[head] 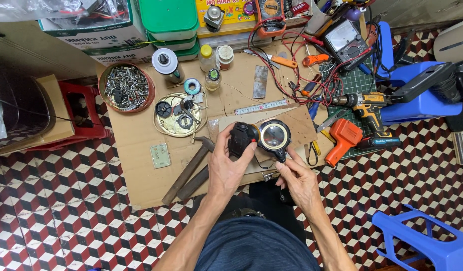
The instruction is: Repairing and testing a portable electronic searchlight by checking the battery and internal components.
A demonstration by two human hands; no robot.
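Observation:
My left hand (228, 168) grips a black device body (240, 139) from below, thumb and fingers wrapped around it. Joined to it on the right is a round black head with a yellow ring and a glass face (274, 135). My right hand (296, 178) pinches the lower right edge of that round head with its fingertips. Both hands hold the piece just above a sheet of cardboard (141, 145) laid on the floor.
A hammer (191, 168) lies left of my hand. A round tin of screws (126, 88), a brass dish of small parts (179, 116), a ruler (261, 107), a yellow drill (366, 103), an orange tool (343, 139), meters with red leads (346, 42) and blue stools (427, 238) surround the work.

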